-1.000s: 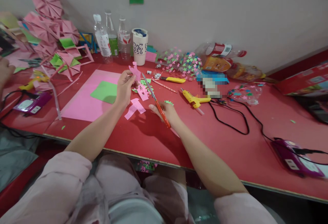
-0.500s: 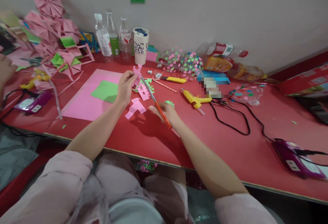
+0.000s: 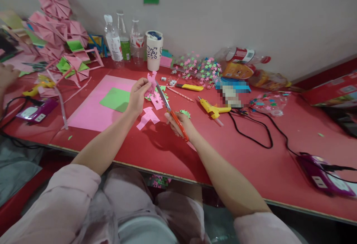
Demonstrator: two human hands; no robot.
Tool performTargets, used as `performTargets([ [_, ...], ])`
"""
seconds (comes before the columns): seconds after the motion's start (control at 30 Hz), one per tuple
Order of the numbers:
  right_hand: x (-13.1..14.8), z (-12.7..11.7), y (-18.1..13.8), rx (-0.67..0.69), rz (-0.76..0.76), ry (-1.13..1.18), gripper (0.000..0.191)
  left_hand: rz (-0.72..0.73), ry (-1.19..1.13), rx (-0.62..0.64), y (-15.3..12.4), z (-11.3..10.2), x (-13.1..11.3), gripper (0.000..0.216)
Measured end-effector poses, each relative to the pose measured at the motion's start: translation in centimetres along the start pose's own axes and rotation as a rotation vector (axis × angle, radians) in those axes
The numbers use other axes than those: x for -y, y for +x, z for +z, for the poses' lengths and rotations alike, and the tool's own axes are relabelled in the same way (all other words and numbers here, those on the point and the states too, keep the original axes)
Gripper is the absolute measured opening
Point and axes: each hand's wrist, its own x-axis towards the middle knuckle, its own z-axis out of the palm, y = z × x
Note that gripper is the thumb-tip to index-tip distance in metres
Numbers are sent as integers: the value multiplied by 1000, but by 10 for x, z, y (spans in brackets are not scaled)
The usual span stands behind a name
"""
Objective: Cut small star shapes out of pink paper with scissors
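Between the fingertips of my left hand (image 3: 139, 94) is a small piece of pink paper (image 3: 152, 82) with a cut, ragged outline. My right hand (image 3: 182, 125) is wrapped round the orange handles of a pair of scissors (image 3: 176, 119). Their blades point up and away from me, the tips touching or very near the pink paper. Beneath my hands, pink paper scraps (image 3: 147, 117) and green cut-outs lie on the red table. A spiky green paper shape (image 3: 185, 114) is just beyond my right hand.
Pink and green sheets (image 3: 89, 114) lie left. A yellow glue gun (image 3: 213, 109) and yellow cutter (image 3: 191, 87) are to the right. Bottles (image 3: 113, 45) and a white cup (image 3: 154, 56) line the wall. Another person's hand (image 3: 7, 74) shows far left. Purple power strips (image 3: 325, 175) trail black cords.
Both hands shift very slightly to the right in view, along with the whole scene. The scissor blades look more closed together now. The pink paper stays in my left fingers.
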Motion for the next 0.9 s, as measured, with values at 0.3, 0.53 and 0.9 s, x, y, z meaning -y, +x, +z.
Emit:
performTargets([
  [0.3, 7, 3, -3, -30, 102, 92, 47, -152, -52, 99, -5, 5, -2, 15],
  [0.53, -3, 1, 2, -3, 56, 62, 51, -145, -36, 41, -3, 2, -3, 8],
  [0.9, 8, 5, -7, 33, 64, 131, 44, -151, -106, 17, -6, 7, -2, 24],
])
